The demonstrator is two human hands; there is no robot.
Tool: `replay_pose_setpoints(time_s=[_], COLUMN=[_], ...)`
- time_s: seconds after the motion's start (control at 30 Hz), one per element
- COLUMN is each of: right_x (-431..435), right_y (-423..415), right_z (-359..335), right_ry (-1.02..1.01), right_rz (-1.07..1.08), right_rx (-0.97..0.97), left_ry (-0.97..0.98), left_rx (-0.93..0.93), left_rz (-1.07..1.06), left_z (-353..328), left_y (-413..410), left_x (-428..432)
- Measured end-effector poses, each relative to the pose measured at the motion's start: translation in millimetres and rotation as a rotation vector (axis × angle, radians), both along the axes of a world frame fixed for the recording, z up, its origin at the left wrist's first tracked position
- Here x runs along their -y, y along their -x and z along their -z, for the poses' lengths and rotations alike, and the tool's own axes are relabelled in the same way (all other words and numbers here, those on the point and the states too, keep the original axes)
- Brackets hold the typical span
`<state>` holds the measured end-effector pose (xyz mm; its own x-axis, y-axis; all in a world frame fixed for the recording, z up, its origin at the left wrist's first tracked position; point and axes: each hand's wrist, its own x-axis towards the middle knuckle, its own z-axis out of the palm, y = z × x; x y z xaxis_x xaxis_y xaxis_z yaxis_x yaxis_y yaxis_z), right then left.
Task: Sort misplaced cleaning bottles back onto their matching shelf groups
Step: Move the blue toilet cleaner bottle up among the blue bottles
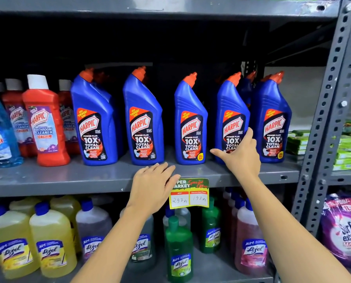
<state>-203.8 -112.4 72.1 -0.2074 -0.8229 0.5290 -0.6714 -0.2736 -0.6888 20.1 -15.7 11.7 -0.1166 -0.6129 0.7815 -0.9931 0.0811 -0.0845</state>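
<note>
Blue bottles [143,119]: shiny smooth plastic w/ glossy labels. Shelf [68,178]: grey painted metal, matt. Price tag [188,194]: paper.

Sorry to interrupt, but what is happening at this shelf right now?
A person is tidying cleaning bottles. Their right hand reaches around the fourth blue Harpic bottle in the front row, fingers spread and not clearly closed. The left hand lies flat and empty on the grey shelf edge, beside the price tag.
</note>
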Motion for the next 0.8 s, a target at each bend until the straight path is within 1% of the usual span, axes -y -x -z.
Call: replay_pose_setpoints(time_s=[0.17, 0.47, 0.6, 0.67, 0.7, 0.73, 0.8], right_x=[1.6, 0.5, 0.1, -1.3, -4.1, -8.8, -20.4], right_y=[2.0, 1.0, -0.8, -1.6, -2.0, -2.5, -5.6], right_z=[-1.2, 1.5, 7.4, 12.2, 16.1, 21.1, 45.0], right_ry=[0.003, -0.008, 0.038, 0.139, 0.231, 0.353, 0.641], right_rz=[-0.027, -0.003, 0.006, 0.001, -0.013, -0.034, -0.043], right_rx=[0.003, 0.009, -0.003, 0.055, 0.115, 0.17, 0.205], left_ry=[-0.019, -0.012, -0.026, -0.011, 0.005, 0.021, 0.068], left_rx=[-0.006, -0.009, -0.014, -0.04, -0.067, -0.096, -0.152], left_rz=[-0.016, -0.01, -0.014, 0.002, 0.024, 0.051, 0.094], left_z=[1.6, 1.3, 1.4, 1.5, 1.7, 1.9, 10.6], left_y=[-0.6, 0.7, 0.0, 0.4, 1.2, 2.7, 6.3], left_x=[1.4, -0.8, -2.1, -3.4, -4.6, -6.4, -14.8])
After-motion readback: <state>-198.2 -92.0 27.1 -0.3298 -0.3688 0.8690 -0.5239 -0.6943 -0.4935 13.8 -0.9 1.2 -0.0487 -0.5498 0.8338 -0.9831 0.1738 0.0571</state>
